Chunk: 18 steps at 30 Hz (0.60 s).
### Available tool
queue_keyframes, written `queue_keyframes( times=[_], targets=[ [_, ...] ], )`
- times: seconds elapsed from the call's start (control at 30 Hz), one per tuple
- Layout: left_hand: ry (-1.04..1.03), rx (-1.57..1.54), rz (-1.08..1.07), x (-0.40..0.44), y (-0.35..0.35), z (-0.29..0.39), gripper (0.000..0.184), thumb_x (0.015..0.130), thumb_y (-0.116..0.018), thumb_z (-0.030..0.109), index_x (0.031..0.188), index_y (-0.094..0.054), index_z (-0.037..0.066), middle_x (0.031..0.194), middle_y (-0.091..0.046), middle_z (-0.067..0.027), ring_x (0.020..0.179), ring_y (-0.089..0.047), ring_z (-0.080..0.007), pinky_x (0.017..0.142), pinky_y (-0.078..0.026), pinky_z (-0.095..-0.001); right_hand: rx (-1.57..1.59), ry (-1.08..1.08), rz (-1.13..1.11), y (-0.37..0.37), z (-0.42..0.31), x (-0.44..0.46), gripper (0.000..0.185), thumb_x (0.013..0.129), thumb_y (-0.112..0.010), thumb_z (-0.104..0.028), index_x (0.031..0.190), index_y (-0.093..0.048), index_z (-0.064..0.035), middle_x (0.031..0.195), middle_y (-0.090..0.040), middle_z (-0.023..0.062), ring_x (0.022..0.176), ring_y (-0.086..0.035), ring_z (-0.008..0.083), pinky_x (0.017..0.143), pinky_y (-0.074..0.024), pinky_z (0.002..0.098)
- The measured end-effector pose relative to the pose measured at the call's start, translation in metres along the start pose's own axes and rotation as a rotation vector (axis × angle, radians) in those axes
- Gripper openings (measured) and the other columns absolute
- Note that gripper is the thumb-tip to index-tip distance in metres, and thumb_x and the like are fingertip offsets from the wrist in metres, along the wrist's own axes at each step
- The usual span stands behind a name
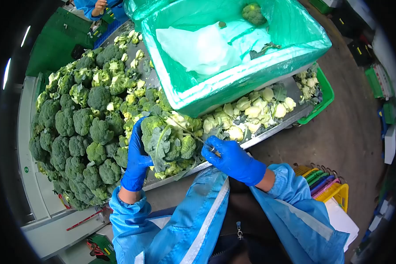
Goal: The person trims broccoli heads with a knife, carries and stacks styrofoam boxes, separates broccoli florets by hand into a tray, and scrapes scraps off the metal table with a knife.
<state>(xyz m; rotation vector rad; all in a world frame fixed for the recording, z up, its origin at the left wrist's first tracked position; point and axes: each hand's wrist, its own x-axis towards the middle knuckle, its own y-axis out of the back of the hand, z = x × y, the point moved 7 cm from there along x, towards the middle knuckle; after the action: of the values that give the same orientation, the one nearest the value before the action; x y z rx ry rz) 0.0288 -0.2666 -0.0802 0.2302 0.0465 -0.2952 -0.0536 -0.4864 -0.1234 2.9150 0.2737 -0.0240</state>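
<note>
My left hand, in a blue glove, is wrapped round the side of a broccoli head with leaves on it. A large green leaf hangs over its near side. My right hand, also gloved in blue, is closed round a small knife. The thin blade points left, toward the broccoli's stem side; whether it touches is hard to tell. Most of the handle is hidden in my fingers. Left of my left hand lies a big heap of broccoli heads.
A green-lined crate stands on the metal table, with one broccoli head inside. Cut stem pieces lie along its near side. Another person's hand shows at the top left. Colourful baskets stand at the right.
</note>
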Motion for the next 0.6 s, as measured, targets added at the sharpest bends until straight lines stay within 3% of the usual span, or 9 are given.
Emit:
queue_keyframes(
  times=[0.1, 0.17, 0.23, 0.27, 0.3, 0.33, 0.4, 0.5, 0.6],
  targets=[
    [0.001, 0.06, -0.005, -0.007, 0.001, -0.014, 0.121, 0.044, -0.092, 0.044, 0.14, -0.032, 0.001, 0.139, -0.042, -0.0115, 0.129, -0.041, -0.0244, 0.111, -0.028, -0.0371, 0.012, 0.392, 0.17, 0.039, -0.091, -0.012, 0.015, 0.08, -0.067, -0.003, 0.091, -0.057, -0.0008, 0.068, -0.058, 0.0134, 0.055, -0.058, 0.0279, 0.051, -0.0454, 0.0325],
    [-0.052, 0.118, -0.015, -0.008, -0.003, -0.016, 0.123, 0.044, -0.092, 0.047, 0.14, -0.032, 0.0, 0.139, -0.042, -0.0115, 0.129, -0.041, -0.0248, 0.111, -0.027, -0.0371, 0.096, 0.33, 0.106, 0.021, -0.059, -0.008, 0.014, 0.08, -0.066, -0.006, 0.088, -0.056, -0.0016, 0.069, -0.059, 0.017, 0.056, -0.059, 0.0345, 0.051, -0.0462, 0.0366],
    [-0.079, -0.055, -0.074, -0.007, -0.024, -0.007, 0.121, 0.046, -0.09, 0.051, 0.139, -0.032, 0.001, 0.136, -0.042, -0.0122, 0.128, -0.041, -0.0254, 0.111, -0.028, -0.0375, -0.128, -0.078, 0.013, -0.006, 0.044, -0.003, 0.015, 0.082, -0.064, -0.011, 0.087, -0.054, -0.0018, 0.071, -0.059, 0.0214, 0.063, -0.06, 0.0397, 0.053, -0.0465, 0.0412],
    [-0.084, -0.013, -0.018, -0.007, -0.027, -0.011, 0.119, 0.048, -0.089, 0.054, 0.138, -0.032, 0.001, 0.133, -0.043, -0.0124, 0.127, -0.041, -0.0252, 0.11, -0.029, -0.0379, -0.178, -0.026, 0.103, -0.001, 0.043, -0.005, 0.021, 0.086, -0.059, -0.023, 0.088, -0.055, -0.0022, 0.068, -0.061, 0.0214, 0.064, -0.06, 0.0421, 0.056, -0.0486, 0.0479],
    [-0.003, -0.133, -0.04, -0.006, -0.031, -0.031, 0.116, 0.049, -0.088, 0.054, 0.137, -0.034, 0.001, 0.132, -0.043, -0.0117, 0.125, -0.042, -0.0243, 0.109, -0.03, -0.0379, -0.169, -0.028, 0.089, 0.0, 0.046, -0.006, 0.021, 0.086, -0.059, -0.023, 0.088, -0.055, -0.0022, 0.068, -0.061, 0.0214, 0.064, -0.06, 0.0421, 0.056, -0.0486, 0.0479],
    [-0.042, -0.018, 0.001, -0.013, -0.03, -0.032, 0.112, 0.05, -0.088, 0.049, 0.135, -0.035, 0.001, 0.131, -0.044, -0.0113, 0.124, -0.043, -0.0242, 0.108, -0.031, -0.0378, -0.224, -0.1, 0.045, -0.001, 0.049, -0.006, 0.022, 0.086, -0.059, -0.023, 0.089, -0.054, -0.002, 0.07, -0.061, 0.0225, 0.067, -0.061, 0.0418, 0.057, -0.0485, 0.0469],
    [-0.207, 0.213, 0.043, -0.013, -0.047, -0.024, 0.097, 0.051, -0.086, 0.031, 0.131, -0.04, 0.003, 0.13, -0.042, -0.0124, 0.123, -0.043, -0.0265, 0.107, -0.033, -0.0391, -0.373, -0.078, -0.009, 0.015, 0.046, -0.001, 0.025, 0.087, -0.057, -0.026, 0.09, -0.055, -0.0017, 0.075, -0.061, 0.0235, 0.071, -0.062, 0.0416, 0.061, -0.0491, 0.0476],
    [-0.387, 0.447, 0.029, -0.01, -0.07, -0.011, 0.091, 0.051, -0.083, 0.02, 0.131, -0.041, 0.005, 0.132, -0.039, -0.0159, 0.125, -0.04, -0.0311, 0.107, -0.034, -0.0414, -0.449, -0.172, -0.001, 0.025, 0.057, 0.002, 0.023, 0.087, -0.056, -0.024, 0.091, -0.056, -0.0012, 0.077, -0.062, 0.0236, 0.073, -0.062, 0.0418, 0.063, -0.0488, 0.0486],
    [-0.462, 0.578, -0.052, -0.011, -0.097, -0.006, 0.087, 0.052, -0.083, 0.025, 0.128, -0.045, 0.007, 0.131, -0.042, -0.0163, 0.126, -0.04, -0.0324, 0.107, -0.034, -0.0419, -0.489, -0.031, -0.093, 0.017, 0.092, 0.008, 0.022, 0.085, -0.055, -0.021, 0.09, -0.057, -0.0002, 0.077, -0.061, 0.0238, 0.073, -0.061, 0.0418, 0.064, -0.0479, 0.0491]
  ],
)
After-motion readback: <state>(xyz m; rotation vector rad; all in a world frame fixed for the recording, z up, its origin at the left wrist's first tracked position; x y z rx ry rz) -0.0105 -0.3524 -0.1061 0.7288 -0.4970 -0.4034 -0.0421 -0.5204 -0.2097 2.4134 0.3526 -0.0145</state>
